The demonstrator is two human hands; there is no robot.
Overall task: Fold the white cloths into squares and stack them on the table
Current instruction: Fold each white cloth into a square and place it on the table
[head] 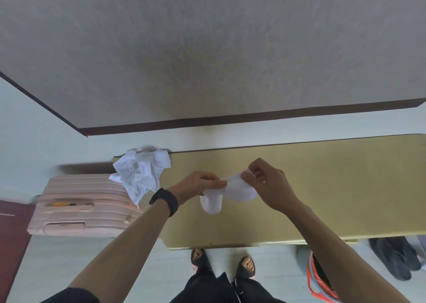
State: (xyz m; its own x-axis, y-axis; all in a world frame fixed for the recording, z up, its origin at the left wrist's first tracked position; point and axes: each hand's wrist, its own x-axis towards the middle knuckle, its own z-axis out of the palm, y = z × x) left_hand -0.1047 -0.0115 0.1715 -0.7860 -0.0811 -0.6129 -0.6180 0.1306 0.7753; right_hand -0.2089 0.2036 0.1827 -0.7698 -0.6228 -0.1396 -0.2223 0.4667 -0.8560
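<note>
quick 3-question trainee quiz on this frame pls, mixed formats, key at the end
1. True or false: the left hand and the right hand both pinch the small white cloth.
2. Where does the crumpled white cloth lie? A) at the far left corner of the table B) at its near right corner C) under it
3. Fill in: the black wristband sits on the ___ wrist.
Key: 1 true; 2 A; 3 left.
</note>
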